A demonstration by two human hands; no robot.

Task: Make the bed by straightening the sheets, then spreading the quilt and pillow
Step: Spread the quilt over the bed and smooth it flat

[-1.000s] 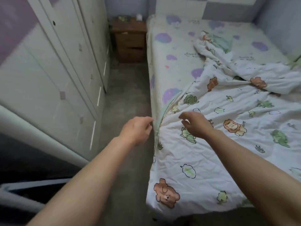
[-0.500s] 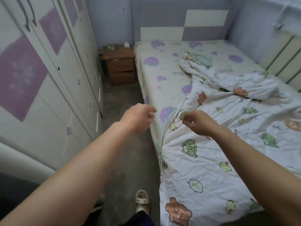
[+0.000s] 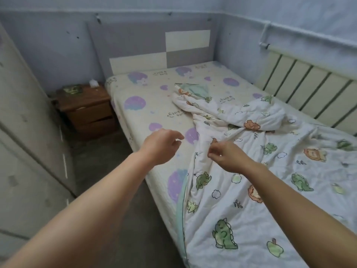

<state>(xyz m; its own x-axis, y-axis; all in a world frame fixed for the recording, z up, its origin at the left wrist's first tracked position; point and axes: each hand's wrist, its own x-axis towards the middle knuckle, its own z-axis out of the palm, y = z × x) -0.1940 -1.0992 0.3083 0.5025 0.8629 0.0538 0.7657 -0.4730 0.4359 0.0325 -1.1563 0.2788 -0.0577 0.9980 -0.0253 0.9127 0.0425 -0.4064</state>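
The bed (image 3: pixel 156 182) fills the right of the view, its spotted sheet (image 3: pixel 152 113) bare and fairly smooth near the head. No pillow shows. The animal-print quilt (image 3: pixel 251 192) lies crumpled over the lower and far side, one corner twisted headward. In the last second both hands have moved up its near edge, likely to spread it. The left hand (image 3: pixel 161 147) hovers over the sheet, loosely curled, empty. The right hand (image 3: pixel 229 156) curls its fingers (image 3: pixel 213 154) at a quilt fold; whether they pinch it is unclear.
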